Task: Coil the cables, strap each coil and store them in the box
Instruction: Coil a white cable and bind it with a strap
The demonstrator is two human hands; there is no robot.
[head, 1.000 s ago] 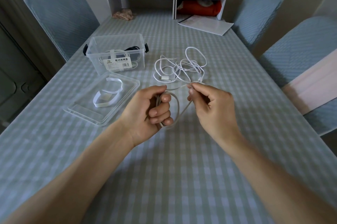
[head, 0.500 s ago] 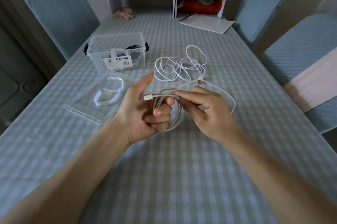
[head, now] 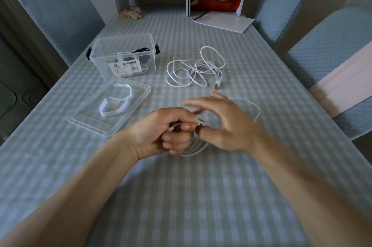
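Curled tight, the left hand (head: 161,132) grips a partly wound coil of thin white cable (head: 193,147), its fingers folded over the loops and the thumb pressed on top; the loops hang out below and to the right of the fist. Just beside it, the right hand (head: 225,124) is blurred: its index and middle fingers reach out straight toward the left hand's knuckles, and the thumb tip sits against the coil, but whether it actually pinches the cable cannot be told. A free length of the same cable arcs out behind the right hand and curves back down toward the wrist.

Farther up the grey-and-white checked tablecloth (head: 201,196) lies a loose tangle of white cable with an orange-tipped plug (head: 194,69), well apart from both hands. To the left of it stands a clear plastic storage box with black side latches (head: 122,55), open, with strapped coils visible through its walls. The box's clear flat lid (head: 94,118) lies in front of it, nearer the left hand, with white fastening straps (head: 114,104) resting on it
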